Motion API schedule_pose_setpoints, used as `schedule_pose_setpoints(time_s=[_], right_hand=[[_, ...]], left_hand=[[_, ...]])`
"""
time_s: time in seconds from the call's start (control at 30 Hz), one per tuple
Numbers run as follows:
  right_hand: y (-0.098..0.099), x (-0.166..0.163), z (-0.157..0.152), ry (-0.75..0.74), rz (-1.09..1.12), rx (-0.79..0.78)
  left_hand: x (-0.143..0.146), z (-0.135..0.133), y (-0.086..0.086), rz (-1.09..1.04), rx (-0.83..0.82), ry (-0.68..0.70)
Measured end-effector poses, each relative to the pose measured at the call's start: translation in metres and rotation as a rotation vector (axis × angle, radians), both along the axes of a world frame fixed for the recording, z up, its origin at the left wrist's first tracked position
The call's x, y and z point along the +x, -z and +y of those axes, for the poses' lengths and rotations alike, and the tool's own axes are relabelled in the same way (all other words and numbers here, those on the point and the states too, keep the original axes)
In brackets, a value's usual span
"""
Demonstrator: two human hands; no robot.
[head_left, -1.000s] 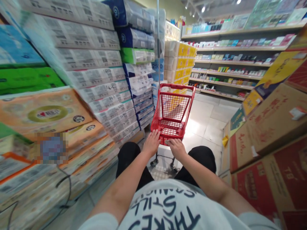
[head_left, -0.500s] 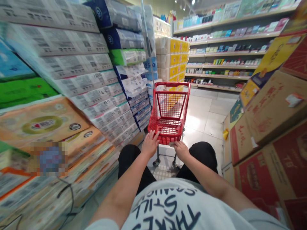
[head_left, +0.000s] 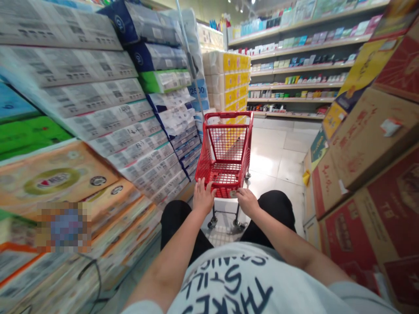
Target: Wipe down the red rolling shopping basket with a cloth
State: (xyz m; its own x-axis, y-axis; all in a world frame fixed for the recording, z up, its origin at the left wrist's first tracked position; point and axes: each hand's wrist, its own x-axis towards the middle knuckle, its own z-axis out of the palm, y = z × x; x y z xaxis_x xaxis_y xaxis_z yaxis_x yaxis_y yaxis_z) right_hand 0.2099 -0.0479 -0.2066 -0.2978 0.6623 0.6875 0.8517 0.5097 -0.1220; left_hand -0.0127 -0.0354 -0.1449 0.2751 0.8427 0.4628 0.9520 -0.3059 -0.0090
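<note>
Pushing the red cart at 12 o'clock, my left hand lies flat, fingers spread, on its near rim. My right hand curls round it. I should push evenly, clear of the paper packs at 9 o'clock.

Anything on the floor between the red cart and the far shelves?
Nothing visible: ahead of the red cart the floor is bare tile up to the far shelves. Beside it, stacked packs crowd the left, cartons the right.
</note>
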Motion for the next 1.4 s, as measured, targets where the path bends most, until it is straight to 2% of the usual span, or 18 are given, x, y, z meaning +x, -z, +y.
schedule_pose_setpoints(time_s=[0.07,0.17,0.3,0.4,0.53,0.73,0.83,0.93,1.03,1.13,1.27,1.33,1.4], right_hand=[[-0.001,0.003,0.002,0.036,0.03,-0.017],[-0.027,0.011,0.011,0.053,0.053,-0.032],[-0.068,0.018,0.026,-0.019,-0.132,-0.266],[-0.078,0.018,0.027,0.033,-0.154,-0.375],[-0.076,0.01,0.015,0.094,-0.123,-0.39],[-0.073,-0.012,-0.004,0.09,-0.124,-0.385],[-0.07,-0.022,-0.005,0.048,-0.134,-0.368],[-0.068,-0.028,-0.001,-0.057,-0.108,-0.321],[-0.065,-0.03,0.004,-0.119,0.031,-0.19],[-0.051,-0.028,0.007,-0.143,0.12,-0.097],[-0.029,-0.027,0.006,-0.149,-0.006,-0.208],[-0.029,-0.03,0.006,-0.146,-0.003,-0.195],[-0.041,-0.035,0.007,-0.157,0.056,-0.103]], left_hand=[[0.008,-0.002,-0.001,0.0,-0.005,0.019],[0.023,-0.007,-0.002,0.033,-0.029,0.102],[0.041,-0.009,-0.004,0.07,-0.065,0.135],[0.044,-0.007,-0.003,0.089,-0.08,0.176],[0.037,-0.008,0.002,0.089,-0.053,0.219],[0.014,-0.013,0.006,0.049,-0.01,0.27],[0.0,-0.006,0.005,0.038,-0.027,0.254],[-0.01,0.002,0.002,0.047,-0.072,0.212],[-0.01,0.003,-0.001,0.058,-0.104,0.161],[-0.004,-0.001,0.0,0.083,-0.119,0.204],[0.0,-0.005,0.007,0.079,-0.119,0.213],[-0.001,-0.004,0.009,0.065,-0.123,0.194],[-0.003,-0.003,0.009,0.049,-0.145,0.183]])
